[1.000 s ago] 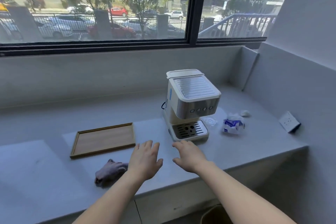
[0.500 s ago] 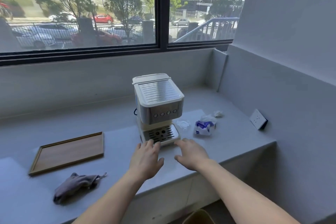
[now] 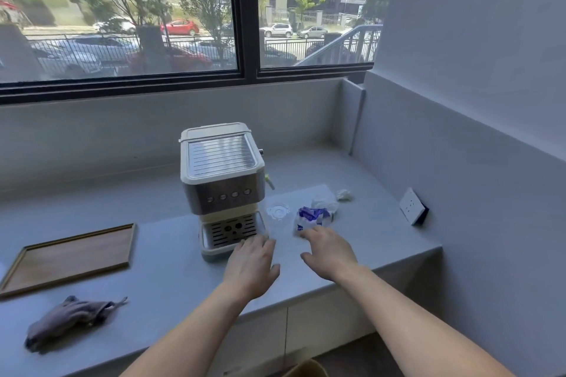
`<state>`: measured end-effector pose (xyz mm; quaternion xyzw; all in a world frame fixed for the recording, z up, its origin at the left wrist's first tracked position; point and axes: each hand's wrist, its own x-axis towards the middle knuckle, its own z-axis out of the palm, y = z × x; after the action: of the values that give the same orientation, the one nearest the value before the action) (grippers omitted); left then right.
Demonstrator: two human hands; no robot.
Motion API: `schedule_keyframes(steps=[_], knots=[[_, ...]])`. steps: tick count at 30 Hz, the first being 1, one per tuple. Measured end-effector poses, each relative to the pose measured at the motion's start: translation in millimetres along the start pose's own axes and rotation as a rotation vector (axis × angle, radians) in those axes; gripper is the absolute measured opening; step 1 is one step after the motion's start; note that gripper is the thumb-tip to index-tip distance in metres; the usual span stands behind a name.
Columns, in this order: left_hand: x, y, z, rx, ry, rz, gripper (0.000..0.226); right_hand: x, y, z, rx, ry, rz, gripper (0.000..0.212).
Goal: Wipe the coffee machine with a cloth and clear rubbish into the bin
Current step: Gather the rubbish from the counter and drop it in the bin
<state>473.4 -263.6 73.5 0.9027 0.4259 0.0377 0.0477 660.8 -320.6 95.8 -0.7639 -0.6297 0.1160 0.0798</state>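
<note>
A cream and steel coffee machine [image 3: 222,174] stands on the grey counter [image 3: 159,260]. Right of it lie a clear plastic lid [image 3: 278,211], a crumpled blue and white wrapper [image 3: 311,217] and a small white paper ball [image 3: 343,194]. A grey cloth [image 3: 66,318] lies bunched near the counter's front left. My left hand [image 3: 252,263] hovers open at the machine's drip tray, holding nothing. My right hand [image 3: 329,252] is open, its fingertips just short of the wrapper. The rim of a tan bin [image 3: 306,369] shows below the counter edge.
A wooden tray [image 3: 70,254] lies left of the machine. A white wall socket [image 3: 412,206] sits on the right wall above the counter. A window runs along the back wall.
The view has swung right, so machine and cloth sit further left in frame. Both hands have reached forward and right; the right hand now nears the wrapper.
</note>
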Motion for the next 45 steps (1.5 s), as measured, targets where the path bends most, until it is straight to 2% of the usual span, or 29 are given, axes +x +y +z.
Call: schedule_keyframes(steps=[9,14,19,26,32,39,42,45], knots=[[70,-3,21,-0.057,-0.033,0.031,0.026,45,21,7,0.011,0.012,0.092,0.043],[115,-12,40,-0.001,-0.041,0.076,0.008,78,30,15,-0.064,0.038,0.143,0.04],[151,-19,54,0.076,-0.058,0.067,0.014,110,43,22,-0.091,0.036,0.162,0.051],[189,-20,72,0.183,-0.103,-0.015,0.021,149,70,38,-0.208,-0.097,0.059,0.074],[199,-20,83,0.221,-0.136,-0.037,0.024,160,81,49,-0.244,-0.144,-0.013,0.068],[201,-24,89,0.231,-0.162,-0.023,0.023,162,88,57,-0.232,-0.107,-0.037,0.06],[201,-21,79,0.244,-0.174,-0.001,0.016,159,90,61,-0.21,-0.089,-0.029,0.053],[198,-20,76,0.198,-0.085,0.027,0.038,158,90,61,-0.18,-0.06,-0.023,0.045]])
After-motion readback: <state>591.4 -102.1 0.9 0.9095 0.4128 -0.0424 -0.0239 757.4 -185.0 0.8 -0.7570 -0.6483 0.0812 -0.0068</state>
